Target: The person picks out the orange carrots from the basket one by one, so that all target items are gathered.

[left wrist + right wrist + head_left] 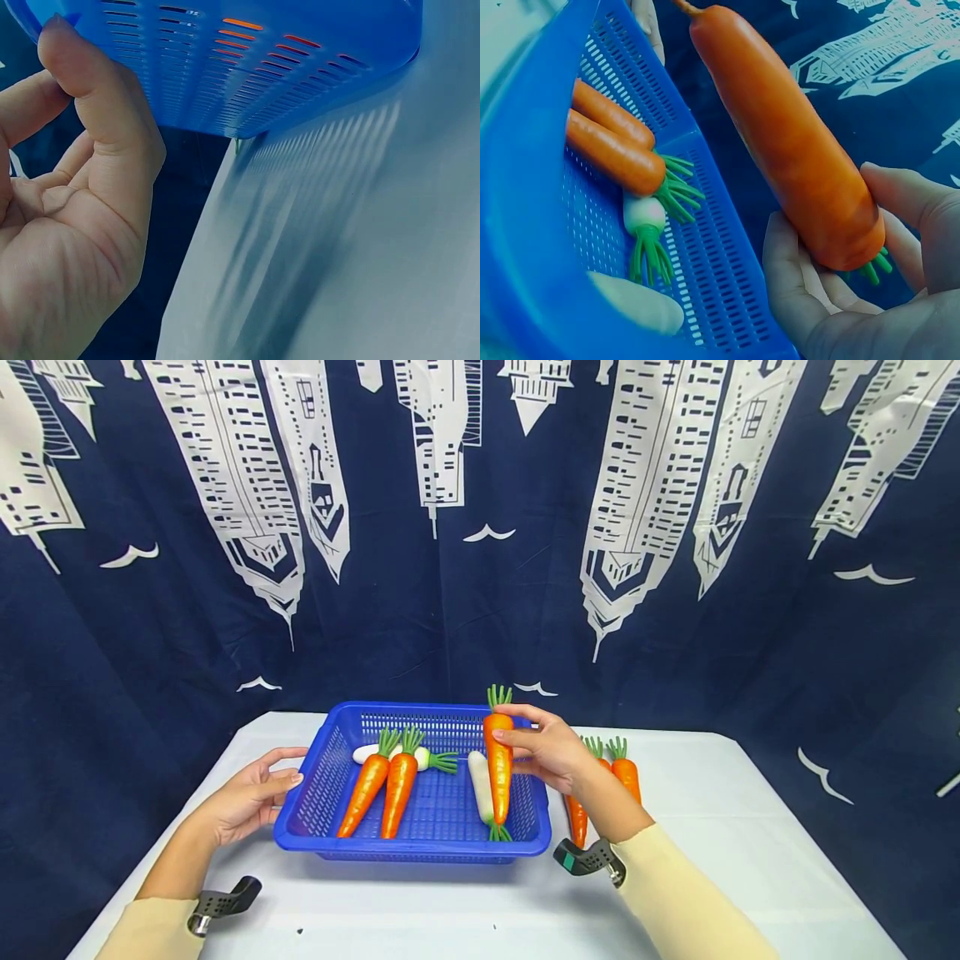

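My right hand [551, 750] grips an orange carrot [498, 768] near its green top, with the tip pointing down, over the right side of a blue plastic basket [411, 847]. In the right wrist view the carrot [795, 142] lies between thumb and fingers, above the basket's rim. My left hand [258, 793] holds the basket's left rim, its thumb [75, 56] on the edge. Inside the basket, two carrots [400, 793] lean side by side at the left. A white radish [366, 752] lies behind them, and another white radish [480, 785] lies at the right, partly behind the held carrot.
More carrots [626, 777] lie on the white table [697, 827] right of the basket, partly hidden by my right forearm. A dark blue curtain [465, 610] with white building prints hangs behind the table. Each wrist wears a black strap camera [588, 858].
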### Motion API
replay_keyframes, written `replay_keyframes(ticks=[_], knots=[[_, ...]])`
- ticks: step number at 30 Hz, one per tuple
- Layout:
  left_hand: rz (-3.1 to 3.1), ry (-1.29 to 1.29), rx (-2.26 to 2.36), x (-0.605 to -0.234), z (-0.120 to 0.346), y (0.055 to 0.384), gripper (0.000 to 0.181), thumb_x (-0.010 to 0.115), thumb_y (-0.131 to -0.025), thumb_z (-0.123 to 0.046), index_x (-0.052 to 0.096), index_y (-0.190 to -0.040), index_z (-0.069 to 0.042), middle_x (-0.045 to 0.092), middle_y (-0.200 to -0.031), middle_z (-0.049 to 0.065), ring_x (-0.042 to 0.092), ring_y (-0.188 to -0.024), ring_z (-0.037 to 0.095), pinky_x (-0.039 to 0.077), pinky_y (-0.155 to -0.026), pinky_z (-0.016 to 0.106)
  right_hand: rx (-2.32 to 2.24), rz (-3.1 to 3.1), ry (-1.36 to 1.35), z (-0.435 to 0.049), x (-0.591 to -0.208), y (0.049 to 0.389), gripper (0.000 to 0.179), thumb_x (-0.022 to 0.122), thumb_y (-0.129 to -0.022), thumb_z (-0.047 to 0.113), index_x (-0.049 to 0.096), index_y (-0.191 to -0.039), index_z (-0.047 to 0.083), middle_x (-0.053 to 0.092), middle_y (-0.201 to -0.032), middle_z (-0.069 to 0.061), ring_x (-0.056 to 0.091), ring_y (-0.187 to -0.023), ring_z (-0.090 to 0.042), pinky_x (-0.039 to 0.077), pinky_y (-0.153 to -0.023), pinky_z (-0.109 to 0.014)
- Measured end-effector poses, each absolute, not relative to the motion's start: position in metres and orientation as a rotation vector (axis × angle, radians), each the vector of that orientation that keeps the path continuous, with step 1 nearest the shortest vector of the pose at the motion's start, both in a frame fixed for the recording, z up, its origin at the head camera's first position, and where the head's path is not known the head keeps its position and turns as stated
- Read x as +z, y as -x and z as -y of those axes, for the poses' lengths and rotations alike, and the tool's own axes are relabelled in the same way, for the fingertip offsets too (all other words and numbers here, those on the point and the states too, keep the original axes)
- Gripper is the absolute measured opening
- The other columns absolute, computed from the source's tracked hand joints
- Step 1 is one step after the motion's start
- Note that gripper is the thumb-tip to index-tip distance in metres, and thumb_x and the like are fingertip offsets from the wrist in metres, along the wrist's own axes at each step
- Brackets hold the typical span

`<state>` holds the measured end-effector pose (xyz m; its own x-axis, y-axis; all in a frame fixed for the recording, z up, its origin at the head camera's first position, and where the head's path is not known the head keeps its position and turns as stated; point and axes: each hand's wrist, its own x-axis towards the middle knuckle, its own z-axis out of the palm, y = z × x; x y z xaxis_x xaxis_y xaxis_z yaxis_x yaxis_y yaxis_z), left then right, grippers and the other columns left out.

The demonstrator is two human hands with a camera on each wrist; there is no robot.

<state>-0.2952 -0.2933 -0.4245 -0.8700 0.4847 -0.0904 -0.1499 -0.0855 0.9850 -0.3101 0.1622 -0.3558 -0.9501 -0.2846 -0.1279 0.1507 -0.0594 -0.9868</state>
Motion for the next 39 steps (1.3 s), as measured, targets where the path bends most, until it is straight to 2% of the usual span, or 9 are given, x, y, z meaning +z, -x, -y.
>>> replay_keyframes(ticks=[12, 18, 21, 29, 39], knots=[[-1.760, -0.383, 2.016, -0.425, 0.293, 0.296, 0.037, 0.047, -0.108, -0.008, 0.039, -0.139, -0.027, 0.073, -0.112, -0.001, 0.076, -0.097, 0.018, 0.064, -0.084, 0.041, -2.076, -1.912, 0.148, -0.185, -0.351, 0.302, 0.059, 0.068, -0.097, 0.006, 0.050, -0.152, 0.018, 0.064, -0.128, -0.011, 0.072, -0.100, -0.023, 0.062, -0.095, -0.044], [-1.759, -0.385, 2.020, -0.425, 0.292, 0.296, 0.037, 0.048, -0.108, -0.008, 0.039, -0.139, -0.027, 0.072, -0.111, -0.001, 0.076, -0.096, 0.018, 0.064, -0.084, 0.040, -2.055, -1.934, 0.165, -0.194, -0.352, 0.299, 0.060, 0.070, -0.096, 0.007, 0.049, -0.152, 0.016, 0.067, -0.129, -0.012, 0.069, -0.110, -0.025, 0.055, -0.103, -0.055], [-1.764, -0.383, 2.019, -0.425, 0.291, 0.296, 0.037, 0.048, -0.108, -0.008, 0.039, -0.139, -0.027, 0.072, -0.110, -0.001, 0.076, -0.096, 0.018, 0.064, -0.084, 0.040, -2.047, -1.955, 0.175, -0.199, -0.354, 0.297, 0.060, 0.071, -0.096, 0.009, 0.049, -0.151, 0.015, 0.068, -0.129, -0.011, 0.068, -0.112, -0.025, 0.055, -0.103, -0.057], [-1.774, -0.364, 2.019, -0.425, 0.292, 0.294, 0.037, 0.049, -0.108, -0.009, 0.039, -0.140, -0.026, 0.073, -0.110, -0.001, 0.076, -0.096, 0.018, 0.064, -0.084, 0.041, -2.048, -2.024, 0.173, -0.214, -0.362, 0.291, 0.060, 0.072, -0.095, 0.011, 0.049, -0.151, 0.015, 0.068, -0.126, -0.012, 0.069, -0.110, -0.026, 0.059, -0.099, -0.052], [-1.768, -0.371, 2.020, -0.424, 0.292, 0.294, 0.037, 0.048, -0.108, -0.008, 0.038, -0.140, -0.025, 0.073, -0.110, -0.001, 0.076, -0.095, 0.017, 0.064, -0.083, 0.039, -2.044, -2.089, 0.118, -0.234, -0.369, 0.283, 0.063, 0.074, -0.095, 0.017, 0.047, -0.153, 0.018, 0.062, -0.139, -0.014, 0.067, -0.117, -0.026, 0.058, -0.101, -0.048]])
